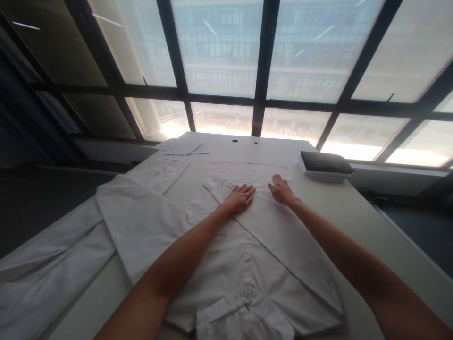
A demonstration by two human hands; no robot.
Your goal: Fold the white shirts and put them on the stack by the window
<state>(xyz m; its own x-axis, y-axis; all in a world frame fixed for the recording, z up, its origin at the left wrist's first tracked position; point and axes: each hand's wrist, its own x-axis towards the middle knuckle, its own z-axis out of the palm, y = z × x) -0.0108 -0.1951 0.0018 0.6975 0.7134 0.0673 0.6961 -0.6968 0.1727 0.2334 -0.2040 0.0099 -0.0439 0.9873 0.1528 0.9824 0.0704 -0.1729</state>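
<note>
A white collared shirt (pixel 226 264) lies on the table with its collar toward me and its hem at the far end. Its right-hand sleeve is folded diagonally across the body. My left hand (pixel 239 198) rests flat on the cloth near the middle, fingers stretched out. To its right, my right hand (pixel 281 189) presses on the shirt near its far right edge, fingers spread. Neither hand grips anything. The shirt's other sleeve (pixel 141 226) extends out to the left, partly hidden by my left forearm.
The white table (pixel 357 222) runs toward large dark-framed windows (pixel 219 52). Loose papers (pixel 187 145) lie at its far left. A stack with a black top (pixel 326 163) stands at the far right. More white cloth (pixel 60 264) covers the left edge.
</note>
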